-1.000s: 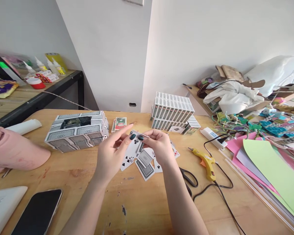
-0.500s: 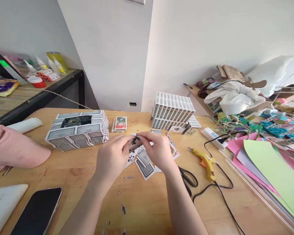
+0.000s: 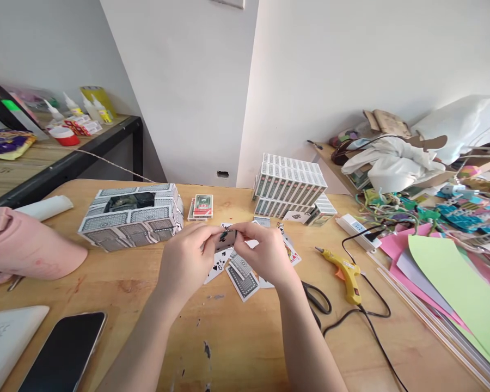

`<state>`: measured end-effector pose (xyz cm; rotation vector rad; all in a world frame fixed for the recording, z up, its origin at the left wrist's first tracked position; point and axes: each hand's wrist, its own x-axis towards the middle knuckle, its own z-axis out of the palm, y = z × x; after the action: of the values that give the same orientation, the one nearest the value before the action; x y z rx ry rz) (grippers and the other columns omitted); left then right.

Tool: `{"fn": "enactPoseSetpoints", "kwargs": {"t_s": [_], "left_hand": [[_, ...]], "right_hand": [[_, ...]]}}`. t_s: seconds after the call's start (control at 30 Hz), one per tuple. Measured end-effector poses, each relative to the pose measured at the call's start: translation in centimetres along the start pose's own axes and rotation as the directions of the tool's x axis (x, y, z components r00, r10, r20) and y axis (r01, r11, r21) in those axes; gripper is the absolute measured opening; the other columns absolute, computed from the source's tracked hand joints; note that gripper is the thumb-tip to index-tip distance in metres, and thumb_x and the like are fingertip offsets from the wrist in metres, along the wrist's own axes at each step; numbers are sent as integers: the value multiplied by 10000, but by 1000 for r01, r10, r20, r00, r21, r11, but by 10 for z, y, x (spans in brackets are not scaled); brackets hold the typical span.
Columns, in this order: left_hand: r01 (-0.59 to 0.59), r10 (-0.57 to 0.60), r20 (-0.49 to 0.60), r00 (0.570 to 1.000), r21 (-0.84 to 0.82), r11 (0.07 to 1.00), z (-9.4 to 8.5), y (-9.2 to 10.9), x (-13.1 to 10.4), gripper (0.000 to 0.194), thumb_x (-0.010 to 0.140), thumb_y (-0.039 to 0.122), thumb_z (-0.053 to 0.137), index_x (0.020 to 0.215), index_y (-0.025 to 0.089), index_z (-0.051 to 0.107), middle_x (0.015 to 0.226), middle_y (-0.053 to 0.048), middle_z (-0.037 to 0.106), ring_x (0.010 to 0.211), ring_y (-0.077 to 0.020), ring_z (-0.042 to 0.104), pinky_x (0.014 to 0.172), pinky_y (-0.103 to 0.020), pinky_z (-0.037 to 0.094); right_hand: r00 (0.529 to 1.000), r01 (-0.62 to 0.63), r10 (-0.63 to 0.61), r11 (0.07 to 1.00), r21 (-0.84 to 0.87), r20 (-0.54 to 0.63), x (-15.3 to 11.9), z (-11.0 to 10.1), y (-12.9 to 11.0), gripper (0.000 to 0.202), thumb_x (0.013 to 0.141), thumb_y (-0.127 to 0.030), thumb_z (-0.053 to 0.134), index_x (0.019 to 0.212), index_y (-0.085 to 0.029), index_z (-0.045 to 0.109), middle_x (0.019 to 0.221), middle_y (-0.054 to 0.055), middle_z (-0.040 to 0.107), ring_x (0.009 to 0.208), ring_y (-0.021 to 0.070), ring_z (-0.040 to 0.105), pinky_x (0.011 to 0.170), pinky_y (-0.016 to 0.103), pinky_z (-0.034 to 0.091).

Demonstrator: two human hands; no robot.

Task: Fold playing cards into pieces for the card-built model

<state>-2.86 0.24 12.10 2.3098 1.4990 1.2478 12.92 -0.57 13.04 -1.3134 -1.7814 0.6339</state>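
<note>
Between my hands is a playing card (image 3: pixel 227 240), its face with black pips turned toward me. My left hand (image 3: pixel 189 255) pinches its left end, and my right hand (image 3: pixel 261 249) pinches the right end. Fingers cover much of its edges. Loose playing cards (image 3: pixel 243 279) lie on the table just below, some back up with a grey pattern, others face up. Beside my right forearm are black scissors (image 3: pixel 319 299), partly hidden by the arm.
A card-covered box (image 3: pixel 133 216) with an opening on top stands left. Behind are two card packs (image 3: pixel 201 207) and stacked card boxes (image 3: pixel 289 185). A yellow glue gun (image 3: pixel 345 274), power strip (image 3: pixel 358 231) and coloured paper (image 3: pixel 453 288) lie right; a phone (image 3: pixel 63 351) lies front left.
The card between my hands has tilted, and more of its face now shows. Both hands stay nearly in place, and the whole view has shifted slightly.
</note>
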Motion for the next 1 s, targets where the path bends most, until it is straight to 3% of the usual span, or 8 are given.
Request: {"fn": "enactPoseSetpoints", "kwargs": {"t_s": [0.1,0.23,0.37,0.53,0.67,1.0], "left_hand": [[-11,11,-14,1000,-9,1000,0,0,1,203,812,191,488,853,222,684,837,-30,712,789,-186,652,687,-298,501],[-22,21,-24,999,-59,998,2,6,0,168,789,216,531,817,219,697,807,-28,719,742,-174,655,682,-284,509],[89,-93,-19,995,-161,983,6,16,-1,146,750,220,573,792,219,713,735,-1,720,621,-143,643,607,-250,514],[252,-241,74,968,-232,939,5,22,-2,161,722,238,603,823,238,729,685,19,722,561,-145,637,581,-255,534],[338,-311,140,940,-266,903,1,23,-2,166,709,245,622,831,236,735,723,13,731,628,-171,666,600,-263,546],[396,-310,279,909,-343,852,-4,26,0,274,736,195,552,941,266,719,890,28,731,740,-174,682,656,-269,562]], "right_hand": [[999,18,-20,997,80,33,1,-2,0,234,819,-183,474,932,-231,674,795,-5,712,725,144,668,666,225,498],[997,53,-53,999,12,-51,2,-1,5,227,841,-187,469,870,-235,689,794,9,720,723,156,672,665,233,498],[983,99,-108,993,-68,-145,2,-2,12,269,809,-121,467,808,-233,712,796,18,728,731,165,673,678,245,502],[964,98,-125,988,-123,-233,0,-7,12,301,788,-105,460,788,-249,724,791,12,730,725,169,677,669,259,513],[954,102,-131,987,-122,-269,-2,-13,9,291,773,-113,471,772,-251,727,712,-2,721,623,155,660,578,250,505],[947,73,-96,994,-87,-307,-1,-17,13,266,740,-110,502,730,-251,728,702,-8,725,632,165,673,563,251,507]]}}
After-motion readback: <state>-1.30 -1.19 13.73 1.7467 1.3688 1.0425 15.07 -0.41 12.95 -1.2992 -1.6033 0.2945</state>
